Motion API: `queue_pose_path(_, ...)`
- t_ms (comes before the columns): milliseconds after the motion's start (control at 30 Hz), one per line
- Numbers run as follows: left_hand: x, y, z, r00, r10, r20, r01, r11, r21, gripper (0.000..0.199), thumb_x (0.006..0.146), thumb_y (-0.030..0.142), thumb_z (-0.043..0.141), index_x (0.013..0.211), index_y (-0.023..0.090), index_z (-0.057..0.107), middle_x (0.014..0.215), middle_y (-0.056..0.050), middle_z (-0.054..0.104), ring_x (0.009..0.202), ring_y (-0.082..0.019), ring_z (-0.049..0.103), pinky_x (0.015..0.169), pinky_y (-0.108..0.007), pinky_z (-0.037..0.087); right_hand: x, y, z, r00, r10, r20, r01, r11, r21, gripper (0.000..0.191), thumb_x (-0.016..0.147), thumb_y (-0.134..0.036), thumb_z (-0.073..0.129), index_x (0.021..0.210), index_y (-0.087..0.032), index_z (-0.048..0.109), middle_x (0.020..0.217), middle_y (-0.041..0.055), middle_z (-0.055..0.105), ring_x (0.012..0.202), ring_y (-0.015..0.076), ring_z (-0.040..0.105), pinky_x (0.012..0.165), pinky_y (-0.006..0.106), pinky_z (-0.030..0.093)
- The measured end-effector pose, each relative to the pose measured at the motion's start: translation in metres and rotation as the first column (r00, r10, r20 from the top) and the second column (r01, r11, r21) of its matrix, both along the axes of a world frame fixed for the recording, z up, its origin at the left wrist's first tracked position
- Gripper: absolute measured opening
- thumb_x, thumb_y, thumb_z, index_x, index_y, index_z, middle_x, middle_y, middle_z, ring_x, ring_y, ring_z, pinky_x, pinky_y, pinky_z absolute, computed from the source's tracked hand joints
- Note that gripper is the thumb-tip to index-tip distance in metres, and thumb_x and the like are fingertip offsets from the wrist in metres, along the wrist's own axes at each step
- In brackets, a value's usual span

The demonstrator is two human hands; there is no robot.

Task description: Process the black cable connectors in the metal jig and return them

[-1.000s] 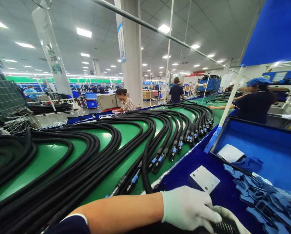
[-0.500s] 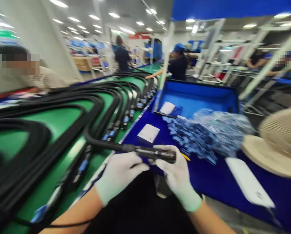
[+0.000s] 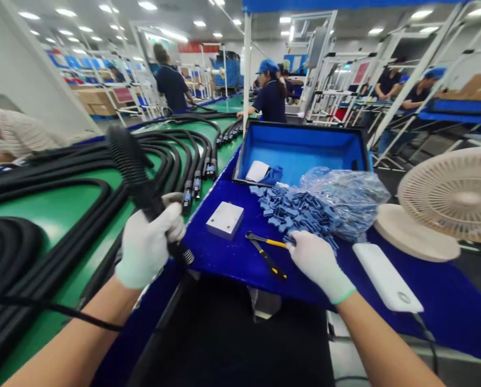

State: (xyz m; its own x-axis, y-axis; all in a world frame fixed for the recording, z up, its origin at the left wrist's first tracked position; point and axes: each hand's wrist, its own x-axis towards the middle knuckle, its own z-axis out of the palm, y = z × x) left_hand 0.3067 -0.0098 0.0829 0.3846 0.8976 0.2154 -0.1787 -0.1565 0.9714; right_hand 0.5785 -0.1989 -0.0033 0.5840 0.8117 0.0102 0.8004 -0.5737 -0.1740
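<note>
My left hand [image 3: 149, 245], in a white glove, is shut on a black corrugated cable [image 3: 133, 166], which rises up and to the left of my grip. Its ribbed metal-tipped end [image 3: 187, 256] pokes out below my fingers. My right hand [image 3: 319, 266], also gloved, rests at the edge of a pile of small blue clips [image 3: 292, 212] on the blue mat [image 3: 220, 258]. I cannot tell whether its fingers hold a clip. Just left of those fingers lies a yellow-handled pair of pliers [image 3: 266, 252]. A white square block [image 3: 225, 219] sits further left.
A blue open case [image 3: 301, 150] and a clear plastic bag [image 3: 345, 201] stand behind the clips. To the right are a cream fan [image 3: 452, 196] and a white flat device [image 3: 387, 277]. Coiled black cables lie on a green conveyor [image 3: 50, 215] at left. Co-workers stand beyond.
My view has swung to the right since the earliest frame. Both hands held the cable end together half a second ago; now my right hand has left it and moved to the clips, while my left raises it.
</note>
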Motion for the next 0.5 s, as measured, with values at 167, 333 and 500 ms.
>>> queue_pose_path(167,0.059,0.048,0.003,0.998,-0.042,0.046,0.033,0.984,0.175,0.029,0.081,0.028,0.074,0.105,0.014,0.066,0.053,0.009,0.04,0.043,-0.007,0.035,0.045,-0.024,0.035,0.015,0.012,-0.005,0.975,0.104,-0.196,-0.064,0.978,0.2,0.033,0.09,-0.027,0.056,0.116,-0.027,0.076,0.097,0.0043,0.079,0.09,0.0228,0.074,0.082,0.033,0.052)
queue_pose_path(333,0.093,0.072,-0.014,0.996,-0.078,-0.034,0.083,0.978,0.192,0.029,0.081,0.028,0.072,0.105,0.012,0.065,0.053,0.008,0.044,0.043,-0.008,0.039,0.045,-0.024,0.038,0.028,0.02,-0.014,0.889,0.322,-0.327,-0.124,0.853,0.507,0.037,0.089,-0.03,0.06,0.121,-0.023,0.076,0.119,0.004,0.076,0.106,0.0218,0.072,0.1,0.035,0.054)
queue_pose_path(500,0.097,0.077,-0.036,0.991,-0.048,-0.123,0.071,0.978,0.195,0.025,0.083,0.034,0.072,0.097,0.015,0.063,0.054,0.007,0.046,0.045,-0.009,0.042,0.048,-0.024,0.04,0.038,0.011,-0.024,0.806,0.356,-0.474,-0.042,0.832,0.554,0.031,0.087,-0.035,0.069,0.116,-0.028,0.078,0.125,0.0026,0.074,0.112,0.0245,0.071,0.104,0.039,0.054)
